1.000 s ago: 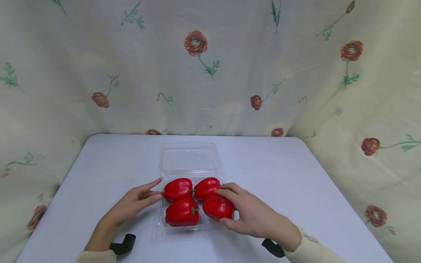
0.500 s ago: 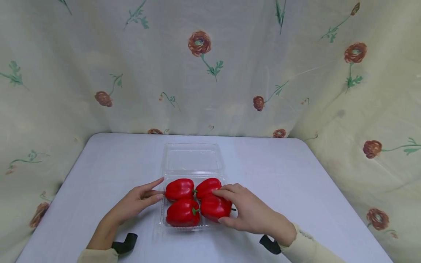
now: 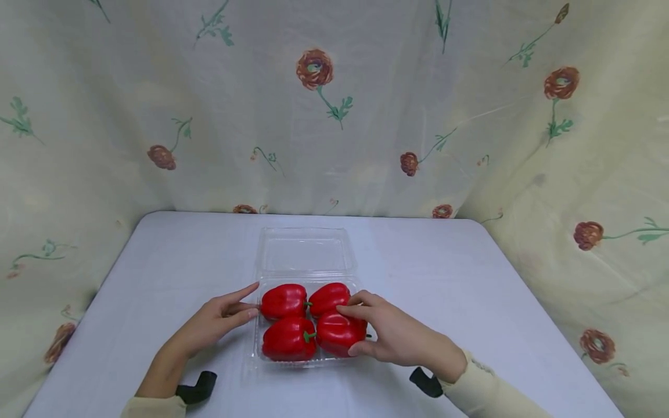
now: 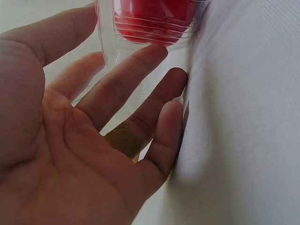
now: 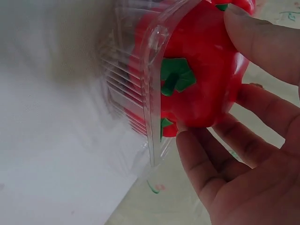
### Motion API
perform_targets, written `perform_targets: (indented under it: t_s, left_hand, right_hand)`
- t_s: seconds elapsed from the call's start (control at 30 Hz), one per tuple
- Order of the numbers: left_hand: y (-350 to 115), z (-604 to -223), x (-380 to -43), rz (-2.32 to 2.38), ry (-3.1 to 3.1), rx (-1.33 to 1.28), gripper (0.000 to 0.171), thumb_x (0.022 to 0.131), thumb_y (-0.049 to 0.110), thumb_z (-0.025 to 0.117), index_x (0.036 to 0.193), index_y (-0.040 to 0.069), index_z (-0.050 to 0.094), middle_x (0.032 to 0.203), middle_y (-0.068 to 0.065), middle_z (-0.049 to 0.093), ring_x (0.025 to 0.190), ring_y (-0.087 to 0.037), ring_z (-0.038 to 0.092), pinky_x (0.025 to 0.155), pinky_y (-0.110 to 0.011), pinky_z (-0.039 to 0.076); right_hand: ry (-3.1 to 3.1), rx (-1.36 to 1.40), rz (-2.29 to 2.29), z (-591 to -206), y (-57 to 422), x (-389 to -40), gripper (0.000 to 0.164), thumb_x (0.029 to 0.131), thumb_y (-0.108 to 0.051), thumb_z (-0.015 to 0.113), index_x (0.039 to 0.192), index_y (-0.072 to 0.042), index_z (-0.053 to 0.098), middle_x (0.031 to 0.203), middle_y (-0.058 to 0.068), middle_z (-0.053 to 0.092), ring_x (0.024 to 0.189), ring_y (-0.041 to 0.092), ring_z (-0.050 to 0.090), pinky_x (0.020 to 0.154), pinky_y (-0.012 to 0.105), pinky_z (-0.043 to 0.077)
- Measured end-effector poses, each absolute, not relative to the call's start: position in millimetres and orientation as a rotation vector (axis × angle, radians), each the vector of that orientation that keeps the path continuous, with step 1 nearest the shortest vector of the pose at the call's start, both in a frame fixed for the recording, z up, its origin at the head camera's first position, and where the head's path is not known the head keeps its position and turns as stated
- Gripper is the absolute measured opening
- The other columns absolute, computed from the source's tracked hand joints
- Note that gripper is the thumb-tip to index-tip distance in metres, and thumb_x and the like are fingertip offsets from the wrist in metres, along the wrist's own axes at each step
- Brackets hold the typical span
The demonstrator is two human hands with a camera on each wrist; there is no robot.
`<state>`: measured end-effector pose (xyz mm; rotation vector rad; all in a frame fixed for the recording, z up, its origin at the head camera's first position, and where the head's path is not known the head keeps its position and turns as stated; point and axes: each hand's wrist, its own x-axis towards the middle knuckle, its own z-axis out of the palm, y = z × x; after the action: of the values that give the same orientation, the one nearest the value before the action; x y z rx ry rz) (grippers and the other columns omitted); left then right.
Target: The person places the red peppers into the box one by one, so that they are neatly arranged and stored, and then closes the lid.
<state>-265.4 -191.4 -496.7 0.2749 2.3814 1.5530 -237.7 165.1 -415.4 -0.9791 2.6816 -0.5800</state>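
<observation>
A clear plastic clamshell box [image 3: 308, 364] lies with its lid [image 3: 305, 251] folded back, holding several red bell peppers. My right hand [image 3: 394, 334] grips the near right bell pepper [image 3: 337, 335], thumb on one side and fingers on the other. In the right wrist view, that pepper's green stem [image 5: 174, 80] faces the box's ribbed wall [image 5: 126, 86], and its lower part sits inside. My left hand [image 3: 216, 322] is spread at the box's left side. In the left wrist view, its fingertips [image 4: 159, 50] are right at the ribbed wall, below the red of a pepper [image 4: 154, 21].
The box stands on a white-covered table [image 3: 428, 261]. A flower-patterned curtain [image 3: 366, 116] rises behind the table and along its sides. Black straps [image 3: 197, 388] sit on both wrists.
My right hand has moved left with the near right bell pepper, which now sits lower in the box, beside the near left one. My left hand has kept its place.
</observation>
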Motion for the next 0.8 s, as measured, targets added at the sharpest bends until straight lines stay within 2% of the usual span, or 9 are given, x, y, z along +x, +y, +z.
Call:
perform_targets:
  t_s: [0.17,0.33,0.43,0.63,0.7,0.8]
  left_hand:
    - [-190.1,-495.2,-263.1,1.563,2.386,0.272,0.067,0.092,0.034,0.07,0.152,0.023,0.041,0.129,-0.014,0.064,0.124,-0.033,0.056,0.092,-0.051,0.052]
    - [-189.3,-493.6,-261.5,1.564,2.391,0.272,0.067,0.092,0.034,0.07,0.152,0.023,0.041,0.129,-0.014,0.064,0.124,-0.033,0.057,0.091,-0.051,0.052]
    - [-189.7,-493.0,-261.1,1.558,2.396,0.284,0.068,0.092,0.036,0.07,0.152,0.023,0.041,0.13,-0.014,0.064,0.124,-0.033,0.057,0.091,-0.051,0.052]
    - [-190.6,-492.4,-260.9,1.563,2.387,0.277,0.067,0.093,0.038,0.069,0.152,0.025,0.041,0.131,-0.012,0.063,0.126,-0.033,0.055,0.093,-0.051,0.051]
    - [-189.5,-492.8,-259.6,1.563,2.387,0.277,0.067,0.093,0.039,0.068,0.153,0.025,0.041,0.131,-0.013,0.063,0.126,-0.034,0.055,0.093,-0.051,0.051]
    - [-186.4,-494.1,-258.2,1.561,2.386,0.288,0.067,0.093,0.039,0.067,0.153,0.024,0.04,0.132,-0.014,0.063,0.126,-0.035,0.055,0.094,-0.052,0.051]
  right_hand:
    - [2.699,-1.062,-0.518,-415.6,163.9,-238.9,0.065,0.081,-0.03,0.083,0.139,-0.015,0.058,0.131,-0.001,0.053,0.114,0.013,0.05,0.086,0.029,0.052]
    - [2.715,-1.09,-0.49,-416.1,163.8,-239.0,0.064,0.079,-0.03,0.085,0.138,-0.019,0.06,0.13,-0.003,0.055,0.117,0.012,0.048,0.091,0.038,0.046]
    - [2.717,-1.067,-0.519,-419.3,163.5,-239.0,0.063,0.078,-0.03,0.085,0.136,-0.02,0.062,0.128,-0.005,0.056,0.117,0.011,0.048,0.09,0.038,0.044]
    - [2.66,-0.981,-0.646,-427.5,161.6,-240.2,0.063,0.076,-0.032,0.087,0.134,-0.023,0.063,0.123,-0.006,0.055,0.113,0.012,0.048,0.087,0.033,0.051]
    - [2.646,-0.943,-0.669,-429.6,162.8,-239.5,0.065,0.076,-0.033,0.087,0.135,-0.024,0.062,0.123,-0.007,0.055,0.113,0.012,0.048,0.085,0.033,0.053]
    - [2.645,-0.91,-0.675,-432.1,167.5,-237.6,0.066,0.076,-0.035,0.087,0.136,-0.027,0.061,0.125,-0.008,0.054,0.116,0.012,0.048,0.09,0.04,0.05]
